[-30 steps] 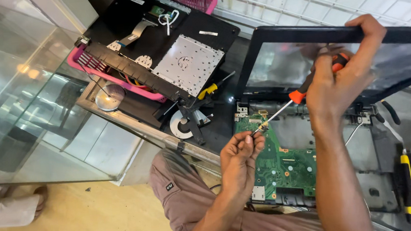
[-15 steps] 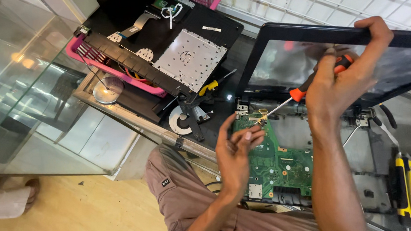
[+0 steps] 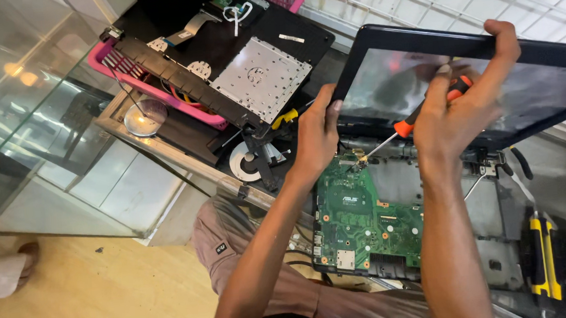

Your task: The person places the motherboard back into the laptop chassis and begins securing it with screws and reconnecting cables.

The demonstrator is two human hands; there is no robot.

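Two hands, left hand now raised, fingers curled on screen frame, right hand gripping one orange-handled screwdriver, one green circuit board below.

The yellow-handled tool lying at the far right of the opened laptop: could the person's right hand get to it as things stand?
Probably not at once. The right hand grips an orange-handled screwdriver and the screen frame. The path to the yellow-handled tool looks open once it lets go.

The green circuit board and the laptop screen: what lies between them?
In the head view, the screwdriver shaft crosses there, above the black hinge edge of the laptop base, between the green circuit board and the laptop screen.
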